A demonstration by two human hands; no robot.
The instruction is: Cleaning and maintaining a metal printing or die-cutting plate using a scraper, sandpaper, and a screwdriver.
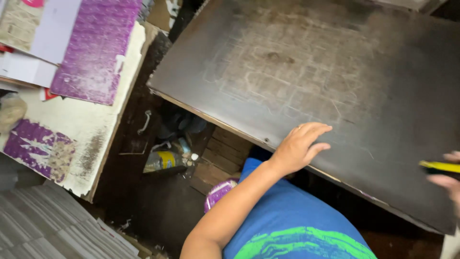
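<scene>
- The left hand (301, 146) lay flat and spread, empty, on the near edge of the dark, scored bench (335, 72).
- The right hand (448, 180), blurred at the bench's right edge, pinched a yellow tool (440, 167); its type could not be determined.
- Risk: if the tool carried a blade, a slip across the bench could reach the left hand.
- Risk: with the grip blurred, the tool could drop off the edge.

Quick count: one dark scratched table (306, 72). Two hands, left hand (299, 146) flat on the near edge, right hand (448, 180) blurry at the frame's side. One yellow tool (440, 167) in that right hand. Two purple-printed cardboard sheets (96, 48) off to the side. One bottle (165, 160) down on the floor (139, 201).
</scene>
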